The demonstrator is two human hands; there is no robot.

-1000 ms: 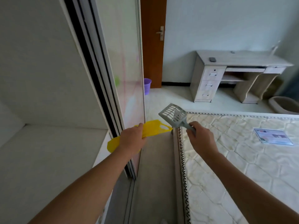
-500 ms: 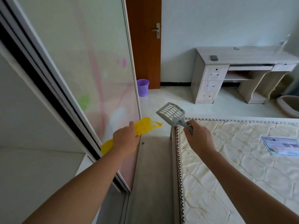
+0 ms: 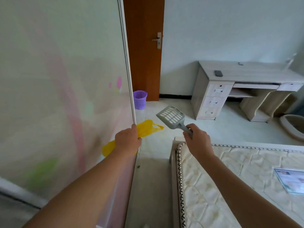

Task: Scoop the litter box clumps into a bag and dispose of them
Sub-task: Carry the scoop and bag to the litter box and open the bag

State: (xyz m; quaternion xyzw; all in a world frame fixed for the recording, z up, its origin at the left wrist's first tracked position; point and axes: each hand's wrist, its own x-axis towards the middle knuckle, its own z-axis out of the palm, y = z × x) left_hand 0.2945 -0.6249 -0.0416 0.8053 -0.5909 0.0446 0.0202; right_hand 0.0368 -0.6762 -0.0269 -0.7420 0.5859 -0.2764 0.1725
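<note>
Beside the sliding door (image 3: 65, 79) on the left, my left hand (image 3: 127, 141) is gripping the crumpled yellow bag (image 3: 148, 128), fingers curled round its middle. Above the near mattress (image 3: 230, 178) corner, my right hand (image 3: 198, 142) is clenching the handle of the grey slotted scoop (image 3: 171, 116). The litter box (image 3: 291, 127) is sitting on the floor at the far right, well apart from both hands.

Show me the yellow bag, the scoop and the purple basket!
yellow bag (image 3: 146, 128): head view, on its crumpled middle.
scoop (image 3: 171, 116): head view, on its slotted blade.
purple basket (image 3: 140, 100): head view, on its side wall.
</note>
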